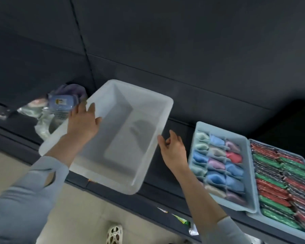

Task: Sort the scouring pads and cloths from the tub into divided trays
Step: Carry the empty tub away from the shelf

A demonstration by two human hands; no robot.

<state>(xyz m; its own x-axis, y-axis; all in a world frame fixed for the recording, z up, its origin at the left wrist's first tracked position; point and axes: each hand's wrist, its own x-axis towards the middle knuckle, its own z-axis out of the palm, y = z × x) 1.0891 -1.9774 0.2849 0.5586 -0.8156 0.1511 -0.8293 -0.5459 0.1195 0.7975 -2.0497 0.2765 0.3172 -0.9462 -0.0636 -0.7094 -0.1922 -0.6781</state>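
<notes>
The white plastic tub [123, 138] sits at an angle on the dark table, its inside bare. My left hand [83, 122] grips the tub's left rim, thumb inside the wall. Just off the tub's right rim is my right hand [173, 148], fingers loosely bent and holding nothing. To the right, a light-blue divided tray [197, 131] holds folded cloths [217, 155] in blue, green, pink and purple. Beside it, a second tray [253, 214] is packed with red and green scouring pads [275, 180].
Crumpled clear plastic wrappers and a blue packet [62, 103] lie behind the tub at the left. The table's front edge [123, 196] runs diagonally below the tub; scraps of packaging [181, 220] and a white shoe [114, 234] are on the beige floor.
</notes>
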